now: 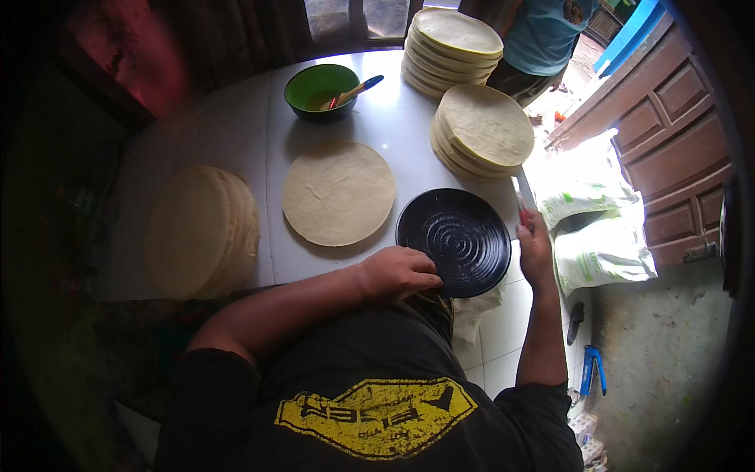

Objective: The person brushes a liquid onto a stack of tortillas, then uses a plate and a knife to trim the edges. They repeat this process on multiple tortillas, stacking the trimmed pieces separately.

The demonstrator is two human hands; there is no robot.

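A black round plate (472, 218) with raised concentric rings lies at the table's near right edge, its surface shiny. My left hand (401, 272) reaches across my body, its curled fingers on the plate's near-left rim. To the right of the plate, my right hand (535, 251) grips a knife (522, 207) by its red handle, blade pointing away from me. Left of the plate, a flat round sheet of pale dough (339, 192) rests on the white table (360, 62). What lies beneath this sheet is hidden.
Stacks of round dough sheets stand at left (189, 233), right (486, 127) and far right (457, 32). A green bowl (318, 82) holds a brush (357, 91). Beyond the table stands a person (545, 35). White sacks (601, 248) sit beside a wooden door (678, 135).
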